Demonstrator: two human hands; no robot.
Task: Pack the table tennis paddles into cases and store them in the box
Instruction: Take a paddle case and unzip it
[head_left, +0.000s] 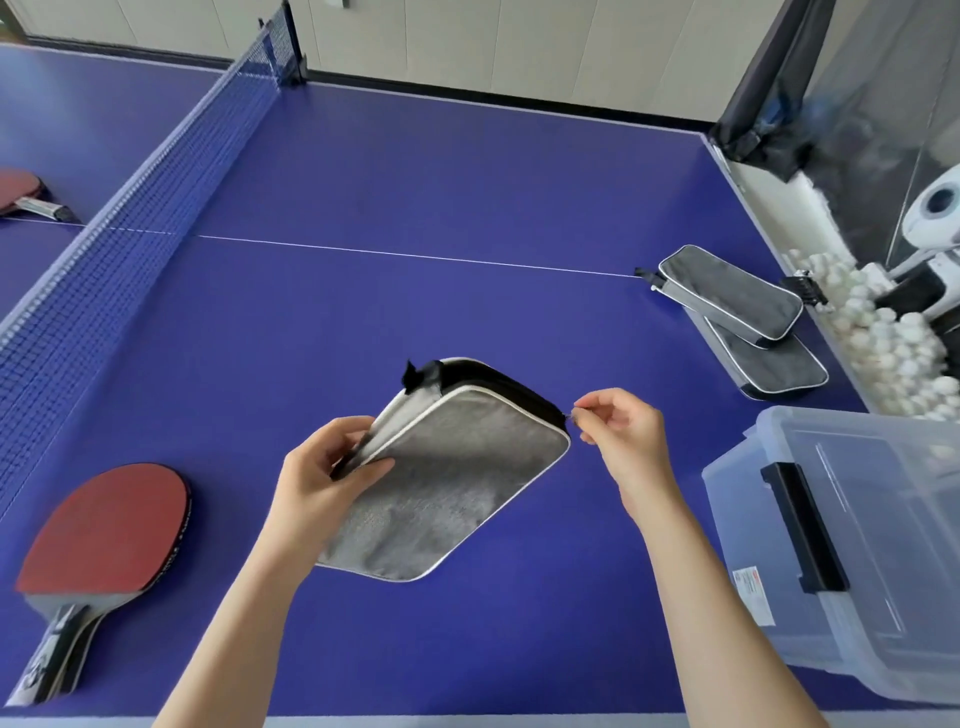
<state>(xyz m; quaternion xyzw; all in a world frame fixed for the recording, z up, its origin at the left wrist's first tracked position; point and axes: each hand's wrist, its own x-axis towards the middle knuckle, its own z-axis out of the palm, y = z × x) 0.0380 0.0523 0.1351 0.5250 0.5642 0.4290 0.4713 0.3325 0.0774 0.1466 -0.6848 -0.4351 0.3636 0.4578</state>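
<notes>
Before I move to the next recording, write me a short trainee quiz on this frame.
1. True or false: the near red-rubber table tennis paddle lies bare on the blue table, left of the held grey fabric case with white piping.
2. How many more grey cases lie stacked beyond the clear plastic storage box?
3. The left hand grips the held case's edge; the right hand pinches, with its fingers: A the zip pull; B the paddle's handle; C the box's latch.
Key: 1 true; 2 two; 3 A.
</notes>
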